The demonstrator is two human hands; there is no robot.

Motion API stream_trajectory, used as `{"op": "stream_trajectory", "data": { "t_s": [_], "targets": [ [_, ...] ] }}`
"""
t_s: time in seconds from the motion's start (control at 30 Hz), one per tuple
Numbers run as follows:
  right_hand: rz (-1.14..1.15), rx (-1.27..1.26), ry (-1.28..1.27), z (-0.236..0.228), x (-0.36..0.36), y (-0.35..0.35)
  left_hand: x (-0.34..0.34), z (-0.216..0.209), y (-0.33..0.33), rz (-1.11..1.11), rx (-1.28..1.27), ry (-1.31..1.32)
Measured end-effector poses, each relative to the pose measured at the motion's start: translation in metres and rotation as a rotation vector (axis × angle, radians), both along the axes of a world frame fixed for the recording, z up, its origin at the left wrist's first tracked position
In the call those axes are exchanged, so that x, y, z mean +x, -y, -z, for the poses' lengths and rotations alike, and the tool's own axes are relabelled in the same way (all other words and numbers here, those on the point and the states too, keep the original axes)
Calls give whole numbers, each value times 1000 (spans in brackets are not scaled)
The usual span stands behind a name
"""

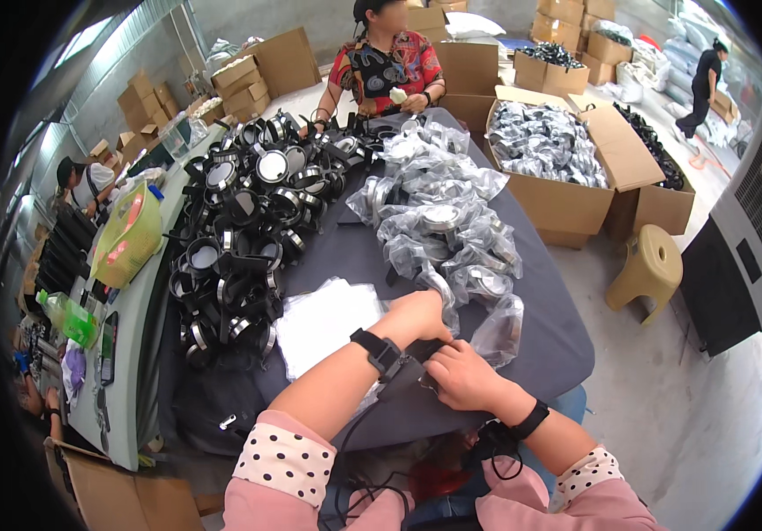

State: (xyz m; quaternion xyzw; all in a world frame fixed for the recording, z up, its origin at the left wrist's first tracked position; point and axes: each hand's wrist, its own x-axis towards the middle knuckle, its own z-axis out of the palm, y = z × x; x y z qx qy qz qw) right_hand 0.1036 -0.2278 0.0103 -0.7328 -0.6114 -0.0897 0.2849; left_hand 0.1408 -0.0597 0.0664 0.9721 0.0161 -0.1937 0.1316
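Note:
My left hand [421, 315] and my right hand [468, 378] are close together at the near edge of the grey-covered table [332, 243]. Both have their fingers closed; a small dark part shows between them, but what they grip is mostly hidden. Just left of my hands lies a stack of flat, whitish plastic bags [326, 320]. Beyond and right of them spreads a heap of round silver-faced devices in clear bags [441, 219]. A clear bagged piece [498, 329] sits beside my right hand. Unbagged black devices with round silver rims [241, 209] are piled at the left.
Across the table stands a person [384, 66] holding something pale. An open carton [551, 199] of bagged devices is at the right, near a tan stool [648, 270] and a large dark-grilled machine [739, 257]. A side table [115, 389] holds a yellow-green basket [127, 237] and a green bottle [69, 319].

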Motion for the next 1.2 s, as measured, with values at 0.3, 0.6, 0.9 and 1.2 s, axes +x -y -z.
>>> {"op": "stream_trajectory", "data": {
  "t_s": [0.3, 0.6, 0.9, 1.2],
  "targets": [
    [-292, 100, 223, 0, -8, 11, -36, 30, -11, -50, -135, 287],
    [-293, 255, -6, 0, -7, 16, -32, 24, -93, -207, -1667, -152],
    [640, 536, -193, -32, -17, 105, 17, 70, -77, -289, -1209, 370],
    [104, -225, 146, -42, 36, 76, -12, 36, -79, -124, -171, 930]
  ]
}}
